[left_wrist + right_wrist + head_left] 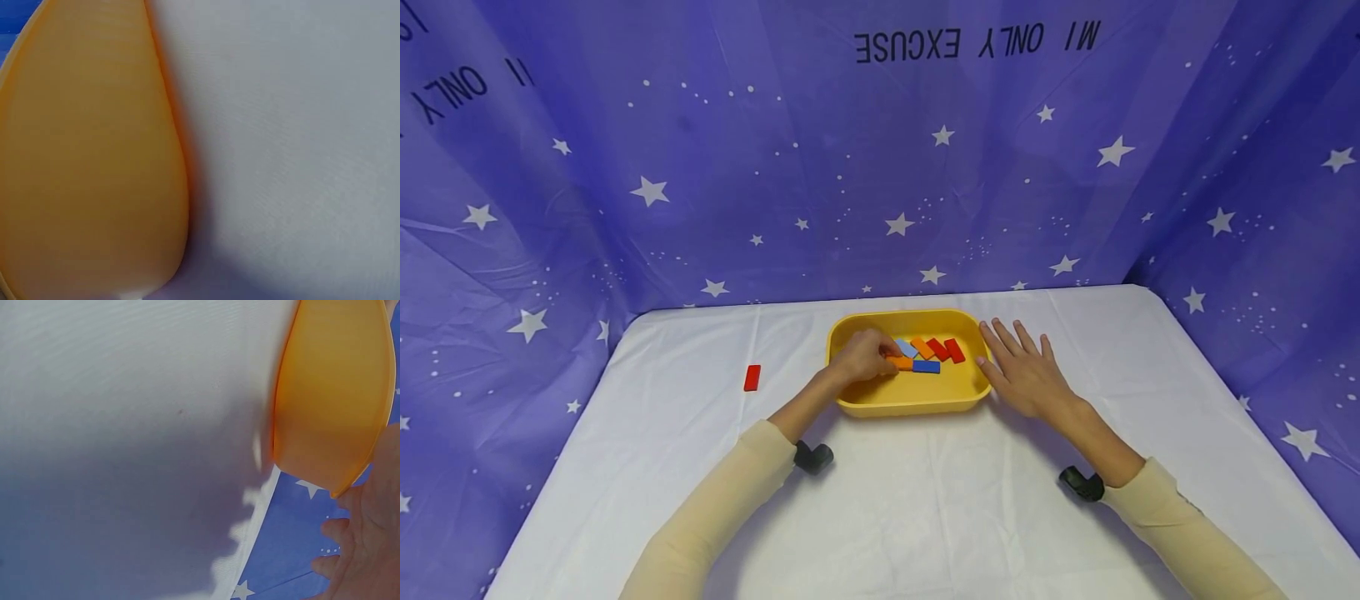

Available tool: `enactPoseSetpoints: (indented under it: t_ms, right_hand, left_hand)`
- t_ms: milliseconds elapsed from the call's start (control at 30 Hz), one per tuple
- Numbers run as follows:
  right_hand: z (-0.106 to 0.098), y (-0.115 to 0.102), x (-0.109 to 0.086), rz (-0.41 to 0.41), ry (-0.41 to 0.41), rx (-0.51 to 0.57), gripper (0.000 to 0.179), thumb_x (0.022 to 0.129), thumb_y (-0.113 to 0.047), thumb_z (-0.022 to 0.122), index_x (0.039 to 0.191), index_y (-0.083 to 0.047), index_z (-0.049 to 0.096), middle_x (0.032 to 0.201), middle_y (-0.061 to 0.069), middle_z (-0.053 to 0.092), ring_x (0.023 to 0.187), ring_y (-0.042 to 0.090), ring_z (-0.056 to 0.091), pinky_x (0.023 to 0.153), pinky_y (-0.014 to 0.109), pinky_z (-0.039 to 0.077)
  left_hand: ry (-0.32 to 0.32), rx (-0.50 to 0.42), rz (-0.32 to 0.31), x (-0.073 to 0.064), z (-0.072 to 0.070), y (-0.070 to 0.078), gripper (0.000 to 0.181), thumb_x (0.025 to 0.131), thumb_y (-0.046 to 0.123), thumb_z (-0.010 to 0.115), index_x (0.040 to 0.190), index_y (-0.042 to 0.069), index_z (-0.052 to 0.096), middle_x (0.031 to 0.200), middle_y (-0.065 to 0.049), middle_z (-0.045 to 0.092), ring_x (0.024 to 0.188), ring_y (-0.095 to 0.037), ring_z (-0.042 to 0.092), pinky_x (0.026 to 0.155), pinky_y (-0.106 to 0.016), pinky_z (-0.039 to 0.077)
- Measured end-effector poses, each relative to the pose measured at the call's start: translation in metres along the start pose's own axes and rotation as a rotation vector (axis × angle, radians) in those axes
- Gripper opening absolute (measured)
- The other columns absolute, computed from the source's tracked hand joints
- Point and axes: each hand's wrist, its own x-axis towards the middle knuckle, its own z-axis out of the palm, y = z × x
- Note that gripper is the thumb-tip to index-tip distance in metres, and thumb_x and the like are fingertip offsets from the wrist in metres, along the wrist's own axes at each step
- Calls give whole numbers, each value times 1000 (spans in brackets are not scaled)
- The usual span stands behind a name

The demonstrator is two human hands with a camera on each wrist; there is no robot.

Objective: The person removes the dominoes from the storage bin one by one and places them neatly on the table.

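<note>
A yellow tray [917, 407] with rounded corners stands on the white-covered table. My left hand [867, 357] reaches in over its left rim, thumb and fingertips pinching an orange tile [901, 363]. End to end with that tile is a dark blue tile [927, 367]. Behind them lie a light blue tile [907, 348], a second orange tile [922, 347] and two red tiles [955, 350]. At the tray's right end my right hand [1030, 379] has its fingers straight and spread, the thumb and fingertips at the rim. The left wrist view shows the tray's outer wall [94, 150] but no fingers.
One more red tile [752, 377] lies on the table left of the tray. A purple curtain [880, 167] with white stars hangs behind the table and along both sides. White cloth [925, 500] covers the tabletop. A dark camera [1082, 483] is strapped at the right wrist.
</note>
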Motion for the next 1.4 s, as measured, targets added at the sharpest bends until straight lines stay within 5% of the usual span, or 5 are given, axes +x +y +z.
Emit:
enactPoseSetpoints:
  t_ms: [200,600,933,1200,1400]
  right_hand:
    - [0,-1,0,-9,10,7,67,106,-49,33,161,-15,15,164,14,15,148,44,6,110,70,-3]
    - [-1,-2,-1,-14,20,21,66,106,-48,34,161,-14,17,164,14,16,148,44,7,110,71,-2]
    - [-3,-1,-2,-19,26,15,67,106,-48,33,161,-14,18,164,15,17,148,45,8,109,71,-1]
    - [-1,-1,-2,-19,36,19,67,105,-48,35,160,-13,19,164,14,18,148,45,8,110,71,-1]
    - [-1,-1,-2,-5,14,11,68,105,-49,33,161,-15,16,165,13,14,148,44,5,110,70,-5]
  left_hand:
    - [30,-28,24,-1,-2,0,19,83,9,81,100,5,75,82,-1,63,76,-17,53,67,-23,44]
    - [49,2,114,-6,-8,6,30,86,12,77,116,9,76,87,-2,61,83,-18,53,72,-26,44]
    - [101,-100,185,-20,-22,13,38,87,7,73,124,4,70,96,-6,63,85,-21,55,72,-28,47]
    - [176,-125,157,-35,-33,10,35,89,12,75,124,8,72,97,-4,61,88,-21,57,79,-31,50]
    - [212,-169,71,-53,-46,5,39,88,12,76,126,8,70,99,-6,60,90,-23,57,77,-32,51]
